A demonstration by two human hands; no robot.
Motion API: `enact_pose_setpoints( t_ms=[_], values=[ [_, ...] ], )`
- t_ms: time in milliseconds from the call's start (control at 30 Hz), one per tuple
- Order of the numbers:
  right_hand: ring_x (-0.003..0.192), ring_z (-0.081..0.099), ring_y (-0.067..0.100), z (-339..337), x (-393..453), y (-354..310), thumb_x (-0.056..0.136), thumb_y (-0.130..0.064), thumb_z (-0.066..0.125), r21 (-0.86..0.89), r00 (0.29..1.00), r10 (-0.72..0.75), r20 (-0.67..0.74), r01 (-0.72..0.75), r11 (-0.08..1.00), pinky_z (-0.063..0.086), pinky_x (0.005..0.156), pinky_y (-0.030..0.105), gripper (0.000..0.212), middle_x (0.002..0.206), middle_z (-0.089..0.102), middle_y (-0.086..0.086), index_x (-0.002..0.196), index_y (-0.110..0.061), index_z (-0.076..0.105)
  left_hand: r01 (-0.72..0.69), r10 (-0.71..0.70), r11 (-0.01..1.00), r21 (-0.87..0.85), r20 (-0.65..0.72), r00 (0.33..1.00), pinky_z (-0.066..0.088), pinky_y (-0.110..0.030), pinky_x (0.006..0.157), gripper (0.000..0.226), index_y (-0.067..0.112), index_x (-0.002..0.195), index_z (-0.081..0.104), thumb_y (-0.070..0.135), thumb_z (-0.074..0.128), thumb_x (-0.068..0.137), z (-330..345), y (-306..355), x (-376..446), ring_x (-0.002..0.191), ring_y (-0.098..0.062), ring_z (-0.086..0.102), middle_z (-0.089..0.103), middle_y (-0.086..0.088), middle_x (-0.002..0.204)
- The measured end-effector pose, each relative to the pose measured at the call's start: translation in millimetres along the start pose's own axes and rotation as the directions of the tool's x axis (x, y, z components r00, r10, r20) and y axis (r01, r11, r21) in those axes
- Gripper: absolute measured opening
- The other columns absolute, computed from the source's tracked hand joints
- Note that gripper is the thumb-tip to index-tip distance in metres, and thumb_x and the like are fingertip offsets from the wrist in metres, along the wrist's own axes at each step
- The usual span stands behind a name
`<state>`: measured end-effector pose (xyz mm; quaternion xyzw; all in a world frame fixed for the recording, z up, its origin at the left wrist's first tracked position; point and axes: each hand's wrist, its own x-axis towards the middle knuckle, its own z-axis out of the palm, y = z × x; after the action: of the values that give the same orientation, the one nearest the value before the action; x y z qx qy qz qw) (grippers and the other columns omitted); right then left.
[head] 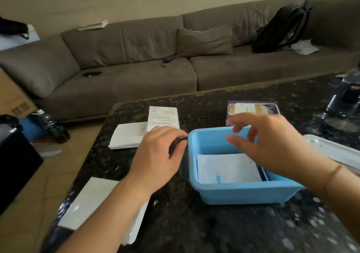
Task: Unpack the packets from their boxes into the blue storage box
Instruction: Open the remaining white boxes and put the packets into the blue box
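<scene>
A left hand covers the near corner of a white box at mid-frame, its curled fingers closed around a small dark object too blurred to identify; the forearm hides part of another white box at lower left. The right hand masks the far wall of the blue storage box and part of a purple box. Print on the packet inside is illegible, and a dark item at the right edge is cut off

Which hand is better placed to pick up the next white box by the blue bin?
Left. The left hand hovers right next to the white boxes, though its curled fingers may already hold something dark. The right hand is open over the blue bin, farther from them.
</scene>
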<state>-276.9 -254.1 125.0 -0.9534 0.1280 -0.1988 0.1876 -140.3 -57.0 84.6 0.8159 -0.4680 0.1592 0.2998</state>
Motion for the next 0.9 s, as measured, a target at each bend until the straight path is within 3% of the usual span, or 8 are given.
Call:
enact_pose_setpoints(
  t_ms=[67,133,233,333,467,567,667,900],
  values=[
    [0.062,0.060,0.004,1,-17,-27,0.084,-0.047,0.065,0.186,0.979,-0.114,-0.172,0.145,0.972,0.045,0.061,0.013,0.020,0.078,0.063,-0.024,0.103,-0.040,0.065,0.069,-0.066,0.994,0.089,-0.033,0.997,0.049,-0.022,0.075,0.018,0.027,0.096,0.065,0.041,0.054,0.092,-14,-21,-41,0.084,-0.004,0.056,0.062,0.014,0.088],
    [0.057,0.057,0.004,10,-36,-53,0.083,-0.042,0.066,0.300,0.952,-0.214,-0.220,0.275,0.913,0.038,0.055,0.005,0.012,0.079,0.064,-0.021,0.092,-0.035,0.068,0.185,-0.207,0.958,0.221,0.081,0.975,0.040,-0.018,0.067,0.026,0.033,0.087,0.051,0.059,0.046,0.086,-22,-32,-79,0.076,-0.005,0.049,0.049,0.020,0.080],
    [0.056,0.057,-0.002,42,-56,-80,0.083,-0.047,0.062,0.383,0.944,-0.311,-0.108,0.328,0.864,0.037,0.055,0.002,0.016,0.071,0.063,-0.021,0.091,-0.034,0.069,0.236,-0.375,0.875,0.422,0.284,0.882,0.037,-0.024,0.075,0.049,0.035,0.094,0.036,0.080,0.039,0.074,-21,-37,-127,0.089,-0.006,0.044,0.044,0.019,0.095],
    [0.058,0.059,-0.003,88,-68,-91,0.082,-0.054,0.058,0.379,0.956,-0.282,0.080,0.233,0.896,0.049,0.055,0.015,0.020,0.069,0.065,-0.021,0.095,-0.039,0.065,0.254,-0.445,0.814,0.522,0.280,0.851,0.041,-0.032,0.087,0.061,0.031,0.107,0.040,0.083,0.042,0.074,-16,-35,-150,0.106,-0.014,0.043,0.045,0.012,0.112],
    [0.067,0.061,-0.004,140,-74,-93,0.083,-0.054,0.061,0.326,0.941,-0.198,0.273,0.103,0.940,0.047,0.062,0.011,0.018,0.067,0.063,-0.023,0.094,-0.041,0.066,0.292,-0.407,0.832,0.472,0.162,0.899,0.041,-0.022,0.084,0.036,0.029,0.113,0.047,0.059,0.044,0.094,-22,-36,-158,0.112,-0.009,0.048,0.053,0.013,0.120],
    [0.074,0.061,-0.005,161,-75,-98,0.089,-0.048,0.061,0.289,0.916,-0.161,0.367,0.052,0.956,0.048,0.072,0.008,0.020,0.079,0.063,-0.024,0.107,-0.042,0.066,0.342,-0.419,0.861,0.376,0.142,0.897,0.038,-0.012,0.063,0.016,0.031,0.089,0.055,0.047,0.056,0.093,-28,-40,-161,0.091,-0.005,0.065,0.067,0.015,0.099],
    [0.082,0.058,-0.005,176,-71,-112,0.094,-0.044,0.055,0.275,0.909,-0.197,0.367,0.096,0.957,0.050,0.082,0.012,0.031,0.099,0.065,-0.024,0.125,-0.045,0.056,0.413,-0.436,0.877,0.245,0.044,0.899,0.040,-0.003,0.049,0.026,0.028,0.069,0.055,0.037,0.076,0.080,-28,-56,-171,0.069,-0.006,0.071,0.074,0.009,0.080],
    [0.096,0.061,0.011,206,-67,-127,0.099,-0.038,0.040,0.254,0.887,-0.375,0.270,0.310,0.916,0.047,0.076,0.021,0.045,0.109,0.062,-0.015,0.142,-0.049,0.035,0.385,-0.376,0.915,0.121,-0.092,0.922,0.045,-0.002,0.054,0.022,0.024,0.075,0.058,0.043,0.061,0.087,-38,-61,-175,0.069,-0.008,0.072,0.075,0.006,0.085]
  ],
)
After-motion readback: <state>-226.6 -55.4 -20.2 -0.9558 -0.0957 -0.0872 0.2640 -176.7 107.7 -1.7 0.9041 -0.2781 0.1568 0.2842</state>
